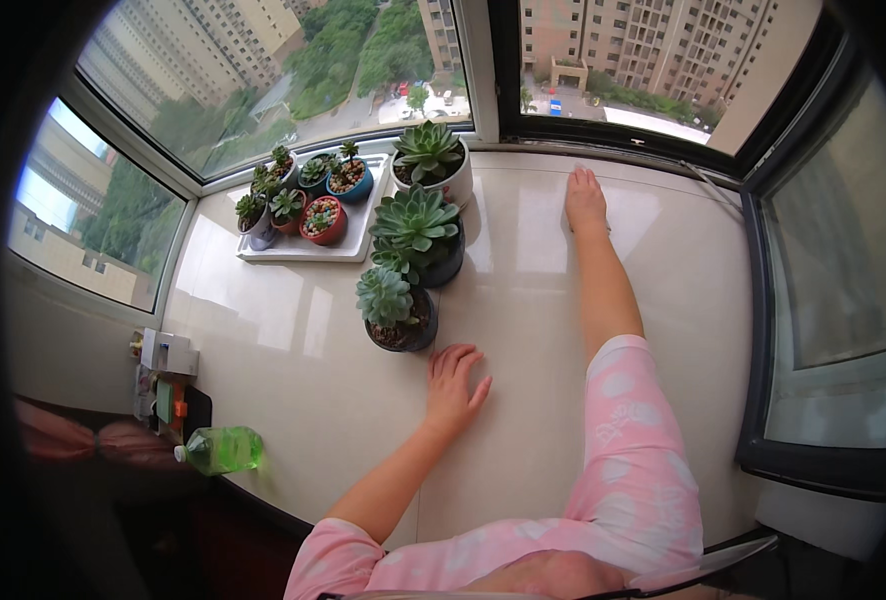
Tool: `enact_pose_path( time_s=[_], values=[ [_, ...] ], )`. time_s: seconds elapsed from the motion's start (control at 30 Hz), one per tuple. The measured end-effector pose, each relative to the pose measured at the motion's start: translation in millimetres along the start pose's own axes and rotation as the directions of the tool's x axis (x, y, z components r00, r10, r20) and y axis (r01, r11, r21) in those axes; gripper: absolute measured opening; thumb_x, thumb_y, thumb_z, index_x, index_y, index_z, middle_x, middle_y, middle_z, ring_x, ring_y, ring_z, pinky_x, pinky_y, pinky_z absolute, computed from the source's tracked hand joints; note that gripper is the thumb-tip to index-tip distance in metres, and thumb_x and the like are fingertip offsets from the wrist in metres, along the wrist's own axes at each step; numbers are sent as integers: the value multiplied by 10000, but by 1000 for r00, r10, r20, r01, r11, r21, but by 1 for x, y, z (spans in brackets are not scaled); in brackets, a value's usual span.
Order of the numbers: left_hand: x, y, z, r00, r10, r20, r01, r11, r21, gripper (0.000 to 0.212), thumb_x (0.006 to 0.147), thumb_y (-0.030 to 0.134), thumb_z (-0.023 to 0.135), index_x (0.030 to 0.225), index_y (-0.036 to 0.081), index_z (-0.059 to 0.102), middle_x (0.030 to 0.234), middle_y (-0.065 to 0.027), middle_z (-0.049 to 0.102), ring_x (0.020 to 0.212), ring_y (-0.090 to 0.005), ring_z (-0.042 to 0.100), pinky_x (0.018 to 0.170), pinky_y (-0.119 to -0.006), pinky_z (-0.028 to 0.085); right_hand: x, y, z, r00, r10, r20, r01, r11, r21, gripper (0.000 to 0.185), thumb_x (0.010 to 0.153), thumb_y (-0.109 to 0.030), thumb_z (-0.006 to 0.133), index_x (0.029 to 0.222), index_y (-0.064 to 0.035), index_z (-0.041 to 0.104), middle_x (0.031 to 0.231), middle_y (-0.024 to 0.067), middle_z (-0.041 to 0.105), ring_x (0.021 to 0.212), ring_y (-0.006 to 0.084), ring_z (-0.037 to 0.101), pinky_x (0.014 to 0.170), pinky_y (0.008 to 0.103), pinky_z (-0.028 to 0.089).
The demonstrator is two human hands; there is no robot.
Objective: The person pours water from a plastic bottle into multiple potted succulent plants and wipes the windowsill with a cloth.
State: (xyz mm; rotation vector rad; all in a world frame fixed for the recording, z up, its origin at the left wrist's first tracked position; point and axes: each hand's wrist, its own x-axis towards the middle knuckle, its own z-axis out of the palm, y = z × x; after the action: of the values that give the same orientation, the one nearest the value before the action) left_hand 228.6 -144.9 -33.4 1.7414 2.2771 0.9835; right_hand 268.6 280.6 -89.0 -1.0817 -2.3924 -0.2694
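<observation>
My left hand point(454, 390) rests palm down on the glossy tiled windowsill point(510, 427), fingers spread. Just beyond its fingertips stands a dark pot point(420, 330) with a pale green rosette succulent point(384, 297). Behind that come a larger green succulent point(417, 217) in a dark pot and another succulent point(428, 150) in a white pot point(456, 176). My right hand point(587, 199) reaches far forward, palm down near the window frame, fingers close together. A thin dark edge shows beside its wrist; whether something lies under the palm is hidden.
A white tray point(304, 255) at the back left holds several small potted succulents. Bottom left, a bottle of green liquid point(225, 450) lies on its side by small boxes point(169, 352). An inward-opened window sash point(750, 322) borders the right side. Eyeglasses point(743, 551) show at the bottom.
</observation>
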Motion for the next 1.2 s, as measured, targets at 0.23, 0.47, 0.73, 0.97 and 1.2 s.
enact_pose_path(
  time_s=[0.23,0.47,0.73,0.97,1.2],
  values=[
    [-1,-2,-2,999,10,-40,-11,1000,-13,392,753,188,670,1099,67,531,1161,-106,522,1125,-320,454,1010,-467,306,-61,118,-29,952,306,-23,-306,942,-137,265,917,-110,419,1113,-7,564,1275,122,521,1213,304,455,1008,369,400],
    [-3,-6,7,998,9,-56,-8,1000,9,417,750,212,691,1112,78,534,1164,-85,522,1143,-301,447,1040,-487,282,-164,216,-93,863,504,40,-475,835,-278,295,937,-122,403,1172,0,532,1316,132,489,1242,292,428,1041,353,366],
    [-6,-9,10,996,-2,-90,5,999,33,382,767,205,674,1102,82,536,1157,-79,526,1149,-296,445,1046,-481,276,-173,83,-154,982,186,-25,-172,947,271,268,914,-45,431,1159,-10,533,1317,138,489,1245,307,437,1046,353,378],
    [-3,-2,3,996,23,-89,-19,999,38,336,785,174,647,1094,81,554,1154,-89,541,1142,-300,458,1020,-435,310,-187,-130,-177,889,-454,53,347,745,570,312,855,-150,563,1153,-57,550,1388,141,404,1308,322,359,1059,454,330],
    [-1,-8,15,996,0,-91,-2,1000,-26,303,779,180,640,1052,78,555,1126,-79,545,1119,-283,469,1033,-450,297,-206,-102,-153,838,-536,103,356,680,641,387,862,-188,566,1246,-149,538,1388,142,422,1298,318,380,1064,465,312]
  ],
)
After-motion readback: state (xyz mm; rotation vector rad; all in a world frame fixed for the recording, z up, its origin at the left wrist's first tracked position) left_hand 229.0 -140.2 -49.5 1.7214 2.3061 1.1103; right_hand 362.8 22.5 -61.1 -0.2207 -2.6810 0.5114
